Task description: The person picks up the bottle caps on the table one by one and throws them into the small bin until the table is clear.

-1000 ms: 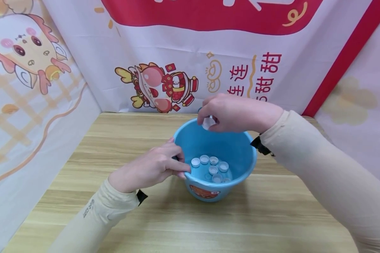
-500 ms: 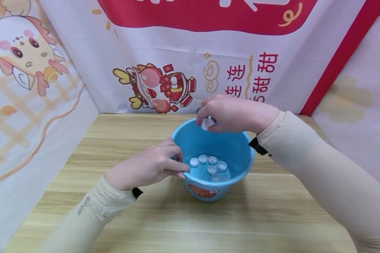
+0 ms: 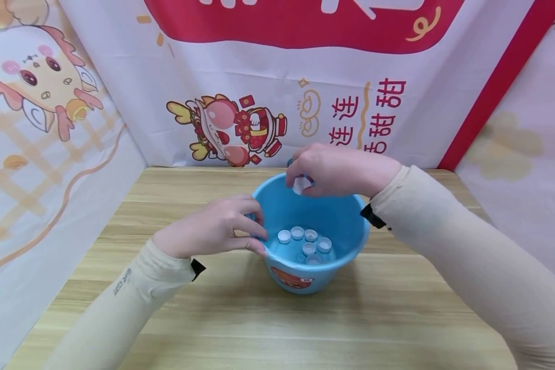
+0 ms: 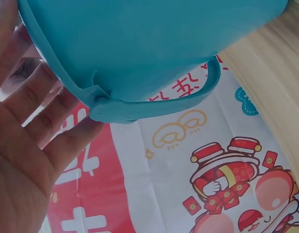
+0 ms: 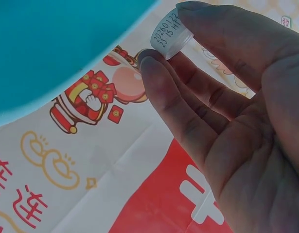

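Note:
A blue plastic bucket (image 3: pixel 321 270) stands upright on the wooden table. Several white bottle caps (image 3: pixel 324 244) lie on its floor. Over the bucket's far rim, my right hand (image 3: pixel 339 169) pinches another white bottle cap (image 3: pixel 300 185) between thumb and fingers. Printed digits show on that cap (image 5: pixel 169 36) in the right wrist view. My left hand (image 3: pixel 217 226) is at the bucket's left rim, thumb near the edge. From the left wrist, its fingers (image 4: pixel 35 92) look loosely spread and almost straight along the bucket's outside, by the hinge of the blue handle (image 4: pixel 159 107).
Behind the table (image 3: pixel 203 308) hangs a printed cloth backdrop (image 3: pixel 143 77) with red lettering and cartoon figures. Another patterned cloth (image 3: pixel 41 169) forms the left side. Light sleeves with black straps cover both forearms.
My left hand has loosened from the bucket's rim, its fingers lifting and shifting slightly left. The right hand has sunk a little with the bottle cap still pinched.

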`<state>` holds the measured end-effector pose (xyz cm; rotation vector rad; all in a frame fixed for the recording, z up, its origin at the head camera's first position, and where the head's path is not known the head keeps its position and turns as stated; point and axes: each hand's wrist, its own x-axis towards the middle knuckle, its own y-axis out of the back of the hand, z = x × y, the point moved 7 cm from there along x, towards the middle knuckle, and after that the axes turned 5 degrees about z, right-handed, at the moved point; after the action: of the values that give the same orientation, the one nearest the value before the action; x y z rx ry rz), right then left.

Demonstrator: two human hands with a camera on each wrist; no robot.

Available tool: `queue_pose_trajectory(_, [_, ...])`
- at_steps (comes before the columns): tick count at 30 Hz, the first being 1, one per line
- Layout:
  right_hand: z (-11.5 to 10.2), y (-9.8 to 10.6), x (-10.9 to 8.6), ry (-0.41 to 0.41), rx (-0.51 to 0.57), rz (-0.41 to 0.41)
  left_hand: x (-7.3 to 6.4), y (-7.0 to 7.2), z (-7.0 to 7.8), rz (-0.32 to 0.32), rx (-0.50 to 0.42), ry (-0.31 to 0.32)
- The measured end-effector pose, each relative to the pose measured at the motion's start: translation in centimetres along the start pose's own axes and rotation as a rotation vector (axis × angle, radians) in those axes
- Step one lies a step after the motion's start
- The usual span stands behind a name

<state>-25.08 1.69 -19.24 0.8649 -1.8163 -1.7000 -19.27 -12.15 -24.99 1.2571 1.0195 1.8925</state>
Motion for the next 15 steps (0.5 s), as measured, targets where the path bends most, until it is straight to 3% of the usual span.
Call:
queue_pose_trajectory(6, [-0.14, -0.36, 0.39, 0.017, -0.006, -0.001, 0.08, -0.18, -0.36, -0.037, -0.024, 0.014])
queue_pose_trajectory(15, [-0.09, -0.56, 0.63, 0.019, -0.026, 0.006, 0.1, -0.33, -0.38, -0.041, -0.024, 0.035])
